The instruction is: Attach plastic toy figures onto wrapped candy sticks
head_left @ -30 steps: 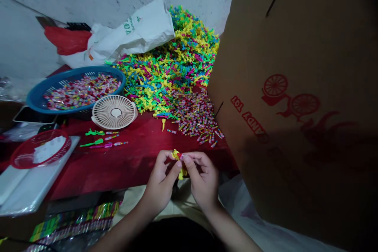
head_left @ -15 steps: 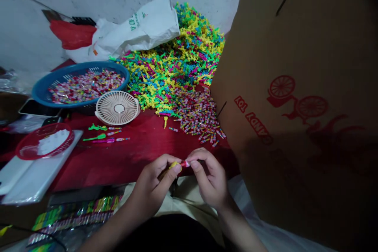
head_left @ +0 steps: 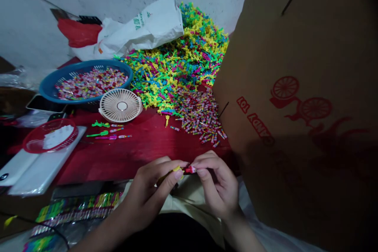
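My left hand (head_left: 147, 199) pinches a small yellow plastic toy (head_left: 176, 170) between thumb and fingers, above my lap. My right hand (head_left: 217, 187) grips a short red-and-pink wrapped candy stick (head_left: 190, 169), its end meeting the yellow piece. Most of the toy is hidden by my fingers. Beyond my hands, on the red table (head_left: 126, 161), lie several finished green and pink candy toys (head_left: 109, 136). Farther off are a heap of wrapped candy sticks (head_left: 197, 114) and a large pile of multicoloured plastic toys (head_left: 174, 63).
A tall cardboard box (head_left: 295, 86) with red print blocks the right side. A blue basket of candies (head_left: 97, 64), a beige fan (head_left: 120, 105), a small red basket (head_left: 50, 136) and a phone (head_left: 44, 103) sit left. White plastic sheets and packaged toy strips (head_left: 76, 208) lie near the table's front edge.
The yellow toy has turned from upright to lying sideways, and the red candy stick now shows at its end. My hands have spread slightly. The scene has shifted as my head turned.
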The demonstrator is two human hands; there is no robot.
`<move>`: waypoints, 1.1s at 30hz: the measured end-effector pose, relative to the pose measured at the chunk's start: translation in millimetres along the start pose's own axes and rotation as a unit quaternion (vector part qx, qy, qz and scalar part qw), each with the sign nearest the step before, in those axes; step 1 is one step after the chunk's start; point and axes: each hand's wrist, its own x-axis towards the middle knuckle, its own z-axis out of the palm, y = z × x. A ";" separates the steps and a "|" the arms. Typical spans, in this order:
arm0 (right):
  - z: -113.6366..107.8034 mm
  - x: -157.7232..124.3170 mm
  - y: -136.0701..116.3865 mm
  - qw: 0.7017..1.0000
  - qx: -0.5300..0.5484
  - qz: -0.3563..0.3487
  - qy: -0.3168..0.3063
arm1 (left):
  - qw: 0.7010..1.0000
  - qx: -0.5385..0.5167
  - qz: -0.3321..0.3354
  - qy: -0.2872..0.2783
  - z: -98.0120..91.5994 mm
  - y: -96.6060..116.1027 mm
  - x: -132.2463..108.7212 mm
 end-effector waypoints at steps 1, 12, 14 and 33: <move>-0.5 -0.4 -0.5 1.000 0.000 0.000 -0.008 | 1.000 0.004 0.010 -0.003 0.7 0.6 0.5; -6.1 -0.3 -6.8 0.999 -0.030 -0.018 -0.021 | 0.996 0.061 0.070 -0.012 1.3 1.5 3.6; -5.9 0.5 -7.4 0.998 -0.046 -0.023 -0.027 | 0.995 0.068 0.076 -0.017 0.4 1.2 3.8; 1.9 -0.7 2.0 0.985 -0.157 -0.039 -0.058 | 0.994 0.094 -0.004 -0.048 9.9 -13.4 6.9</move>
